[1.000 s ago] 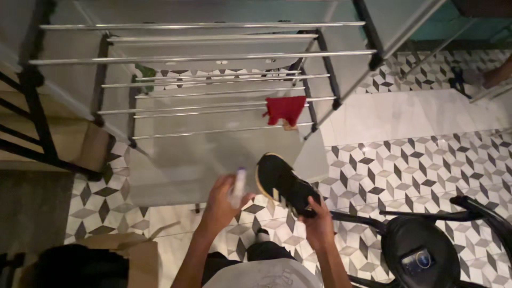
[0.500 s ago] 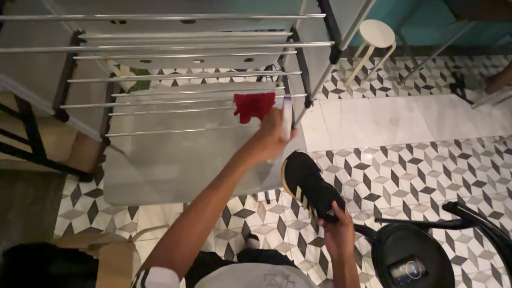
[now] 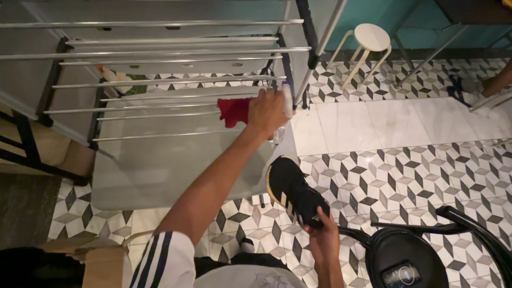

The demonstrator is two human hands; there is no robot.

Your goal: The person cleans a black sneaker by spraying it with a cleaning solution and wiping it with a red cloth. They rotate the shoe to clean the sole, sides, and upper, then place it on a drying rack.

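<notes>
While the right hand (image 3: pixel 324 241) grips the black sneaker (image 3: pixel 294 190) by its heel, the left hand (image 3: pixel 268 111), fingers wrapped round a small spray bottle (image 3: pixel 287 102), reaches the red cloth (image 3: pixel 233 111) on the drying rack (image 3: pixel 160 53); the cloth likely needs a free finger pinch.

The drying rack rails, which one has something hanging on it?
The rail second from the near edge of the drying rack: a red cloth hangs from its right end, beside the left hand. Every other rail is bare.
</notes>
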